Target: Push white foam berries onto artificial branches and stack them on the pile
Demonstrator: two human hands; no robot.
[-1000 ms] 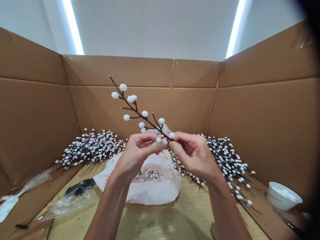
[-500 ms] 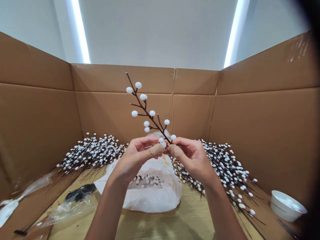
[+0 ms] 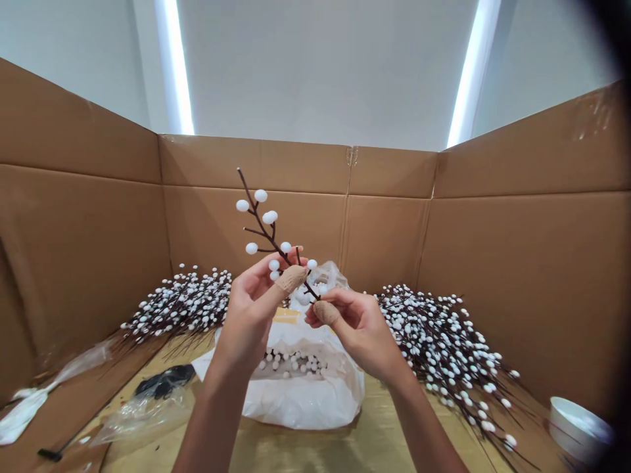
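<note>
A dark brown branch [image 3: 269, 234] with several white berries leans up to the left in front of the cardboard. My left hand [image 3: 261, 289] pinches it partway up the stem, a tan wrap on the thumb. Lower down, my right hand [image 3: 352, 318] grips the stem's bottom end between a wrapped thumb and the fingers. Beneath both hands lies an open white plastic bag [image 3: 305, 401] with loose white berries [image 3: 293, 362] inside.
Piles of berry branches lie at the left [image 3: 185, 302] and at the right [image 3: 444, 348]. A white bowl [image 3: 574, 427] stands at far right. Clear plastic [image 3: 142, 414] and a black bundle [image 3: 165, 381] lie at left. Cardboard walls [image 3: 256, 164] surround the table.
My left hand has moved up along the stem, away from my right hand. The branch sits lower and further left, and the whole view has shifted slightly.
</note>
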